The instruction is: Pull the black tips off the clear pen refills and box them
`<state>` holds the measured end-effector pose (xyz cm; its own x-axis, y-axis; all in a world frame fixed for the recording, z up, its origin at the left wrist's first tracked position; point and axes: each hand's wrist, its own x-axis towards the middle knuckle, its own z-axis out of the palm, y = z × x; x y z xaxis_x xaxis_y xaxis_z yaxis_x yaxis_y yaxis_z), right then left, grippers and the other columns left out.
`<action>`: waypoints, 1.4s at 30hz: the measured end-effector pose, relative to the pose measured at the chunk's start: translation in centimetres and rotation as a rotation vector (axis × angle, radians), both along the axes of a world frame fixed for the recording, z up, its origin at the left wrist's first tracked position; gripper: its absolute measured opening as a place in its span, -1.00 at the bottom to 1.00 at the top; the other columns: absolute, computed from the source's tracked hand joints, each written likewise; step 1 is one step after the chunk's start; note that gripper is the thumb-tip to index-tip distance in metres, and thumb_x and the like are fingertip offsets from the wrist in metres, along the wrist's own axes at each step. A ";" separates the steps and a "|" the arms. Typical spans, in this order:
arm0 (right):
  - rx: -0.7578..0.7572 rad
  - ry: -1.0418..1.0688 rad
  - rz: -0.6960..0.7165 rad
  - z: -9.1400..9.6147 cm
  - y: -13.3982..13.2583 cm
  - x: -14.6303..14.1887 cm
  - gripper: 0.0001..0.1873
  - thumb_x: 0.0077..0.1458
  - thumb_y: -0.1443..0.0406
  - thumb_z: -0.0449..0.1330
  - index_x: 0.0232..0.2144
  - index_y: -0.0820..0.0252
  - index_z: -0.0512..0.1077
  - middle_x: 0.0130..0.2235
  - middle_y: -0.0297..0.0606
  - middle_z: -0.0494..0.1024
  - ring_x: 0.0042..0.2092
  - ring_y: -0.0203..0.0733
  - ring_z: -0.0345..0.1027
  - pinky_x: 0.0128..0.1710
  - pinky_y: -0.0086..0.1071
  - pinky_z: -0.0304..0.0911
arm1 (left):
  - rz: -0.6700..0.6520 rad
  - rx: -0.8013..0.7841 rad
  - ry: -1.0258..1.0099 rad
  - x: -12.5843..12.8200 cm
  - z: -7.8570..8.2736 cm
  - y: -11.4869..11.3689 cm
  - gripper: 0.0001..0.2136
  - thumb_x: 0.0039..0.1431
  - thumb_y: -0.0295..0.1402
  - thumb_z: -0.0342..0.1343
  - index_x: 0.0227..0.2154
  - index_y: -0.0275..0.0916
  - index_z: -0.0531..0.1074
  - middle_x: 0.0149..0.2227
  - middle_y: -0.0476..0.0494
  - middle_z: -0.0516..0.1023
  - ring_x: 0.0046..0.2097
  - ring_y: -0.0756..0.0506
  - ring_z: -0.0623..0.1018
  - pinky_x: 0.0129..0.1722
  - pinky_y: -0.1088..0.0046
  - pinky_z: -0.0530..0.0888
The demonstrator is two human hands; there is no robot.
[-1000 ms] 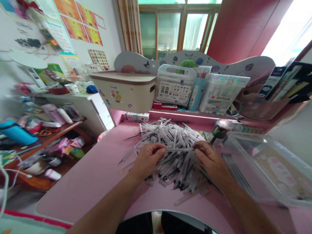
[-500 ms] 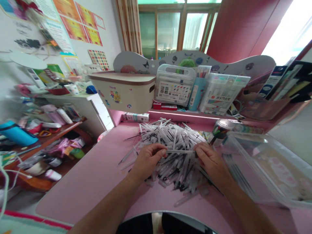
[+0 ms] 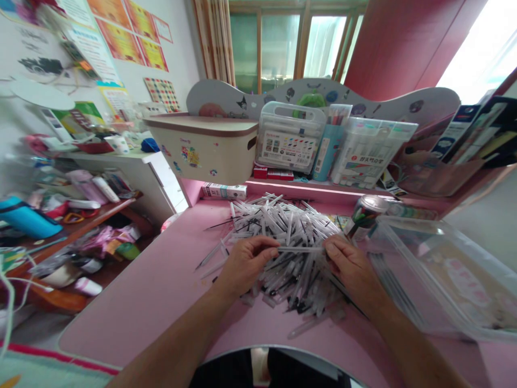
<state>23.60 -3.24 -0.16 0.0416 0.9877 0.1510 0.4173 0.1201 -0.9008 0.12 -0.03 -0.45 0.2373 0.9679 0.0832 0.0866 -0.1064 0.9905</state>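
A slim, whitish translucent pen [image 3: 301, 249] is stretched level between my two hands. My left hand [image 3: 248, 265] pinches its left end between thumb and fingers. At the other end, my right hand [image 3: 352, 269] is closed on it, with thumb and forefinger at the tip. Just below and behind lies a big heap of loose pen parts [image 3: 288, 218], clear barrels, caps and thin dark-tipped pieces, on the pink desk [image 3: 161, 302]. A dark thin rod shows under my right hand; whether that hand also holds it I cannot tell.
A clear plastic bin [image 3: 448, 253] with thin dark rods inside stands at the right, beside a can [image 3: 369, 210] of pens. Along the back shelf are a lidded cream box [image 3: 210, 151], a marker case [image 3: 288, 137] and a clear pen box [image 3: 369, 153]. My lap is at the desk's front edge.
Both hands keep their hold on the pen, nearly in the same place. The whole view has shifted very slightly.
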 end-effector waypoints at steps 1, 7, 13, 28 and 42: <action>-0.015 0.010 0.001 -0.1 0.0 0.0 -0.55 0.24 0.01 0.03 -0.58 0.14 0.21 -0.53 -0.41 0.18 -0.49 -0.30 0.04 -0.54 -0.43 0.00 | -0.001 0.006 -0.001 0.0 0.0 -0.1 -0.85 -0.01 -0.35 0.24 -0.34 -0.26 0.60 -0.43 -0.06 0.60 -0.38 -0.04 0.50 -0.35 0.48 0.37; -0.031 0.035 0.002 -0.3 -0.2 0.0 -0.57 0.26 0.01 0.02 -0.53 0.14 0.27 -0.56 -0.43 0.18 -0.52 -0.30 0.04 -0.56 -0.43 -0.03 | 0.008 -0.013 -0.049 0.2 0.1 -0.4 -0.87 -0.05 -0.37 0.32 -0.40 -0.27 0.59 -0.52 -0.01 0.52 -0.47 0.02 0.40 -0.45 0.53 0.31; 0.063 -0.054 0.162 -0.3 -0.3 -1.0 -0.58 0.31 0.10 -0.01 -0.53 0.16 0.30 -0.45 -0.35 0.29 -0.41 -0.27 0.19 -0.41 -0.41 0.13 | 0.012 -0.182 -0.432 0.0 0.2 -0.1 -0.76 -0.12 -0.27 0.42 -0.41 -0.27 0.57 -0.51 0.02 0.50 -0.50 0.07 0.39 -0.51 0.59 0.34; 0.423 -0.657 0.202 -2.0 -1.4 -3.9 -0.79 0.14 0.43 0.15 -0.16 0.20 0.48 -0.12 -0.12 0.51 -0.08 0.01 0.23 -0.03 -0.08 0.15 | 0.009 -0.301 -0.542 0.3 0.3 0.0 -0.67 0.02 -0.12 0.33 -0.38 -0.26 0.40 -0.48 -0.01 0.53 -0.46 -0.01 0.54 -0.48 0.52 0.43; 0.420 -0.891 0.212 -2.1 -0.7 -5.2 -0.82 0.13 0.48 0.21 -0.30 0.12 0.54 -0.19 -0.19 0.52 -0.13 -0.03 0.25 -0.15 -0.19 0.16 | -0.073 -0.332 -0.388 0.5 0.4 -0.5 -0.66 0.01 -0.11 0.30 -0.34 -0.24 0.35 -0.55 0.08 0.46 -0.56 0.04 0.48 -0.56 0.58 0.32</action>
<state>18.36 -3.91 -2.21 -0.4261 0.8215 0.3790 0.8514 0.5058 -0.1391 0.64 -0.57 -0.08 0.3183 0.9390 -0.1303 -0.2898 0.2273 0.9297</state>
